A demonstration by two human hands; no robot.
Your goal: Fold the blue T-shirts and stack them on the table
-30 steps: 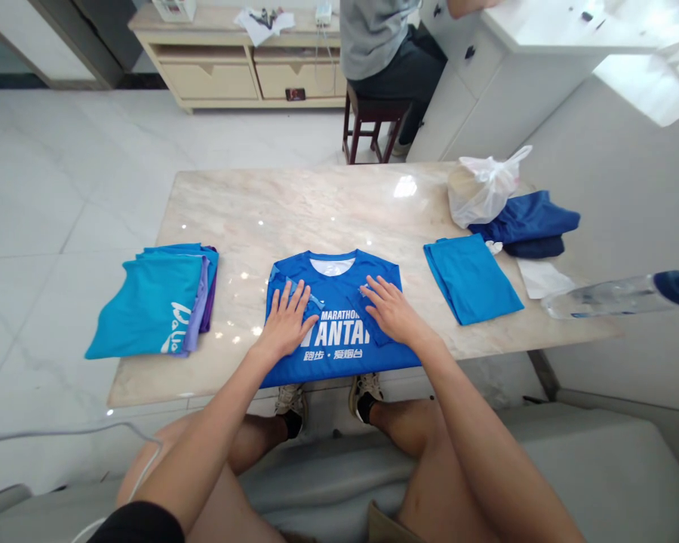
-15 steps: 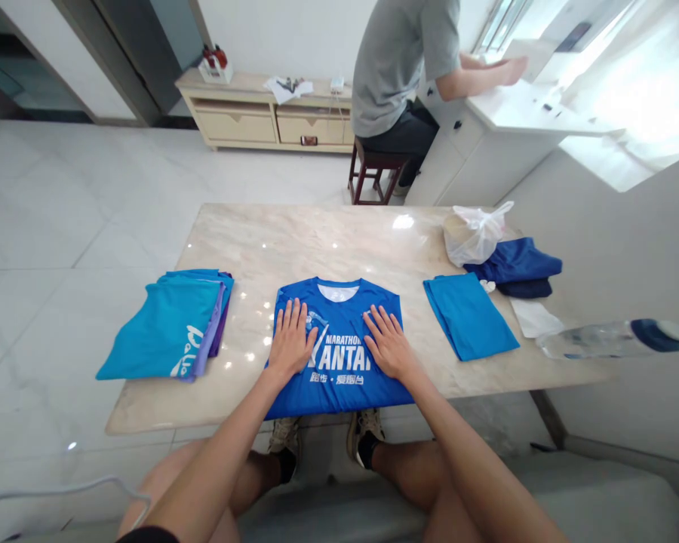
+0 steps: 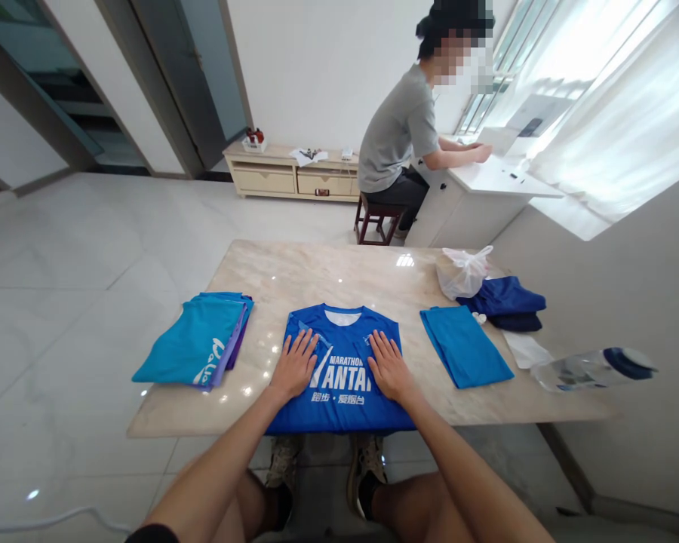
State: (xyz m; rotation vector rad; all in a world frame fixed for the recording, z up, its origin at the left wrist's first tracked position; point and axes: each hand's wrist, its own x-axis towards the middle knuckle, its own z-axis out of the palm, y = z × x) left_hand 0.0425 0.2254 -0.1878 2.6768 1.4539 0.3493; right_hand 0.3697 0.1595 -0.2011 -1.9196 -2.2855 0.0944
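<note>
A folded blue running T-shirt (image 3: 342,324) with white "MARATHON" lettering lies face up on the marble table (image 3: 317,271). My left hand (image 3: 295,366) rests flat on its left half, fingers spread, and my right hand (image 3: 389,367) presses flat on its right half. Neither hand grips the cloth. The shirt's sleeves appear folded inward, partly hidden by my hands. To the left lies a stack of folded teal and purple shirts (image 3: 195,343), and to the right a folded light-blue shirt (image 3: 464,347).
Dark blue garments (image 3: 503,302), a white plastic bag (image 3: 461,273), white paper (image 3: 526,351) and a plastic water bottle (image 3: 591,369) lie at the table's right end. Beyond it, a seated person (image 3: 399,136) works at a white counter (image 3: 498,177).
The view has tilted upward, so the table sits lower in the picture and the co-worker's head has come into view. My hands remain flat on the shirt.
</note>
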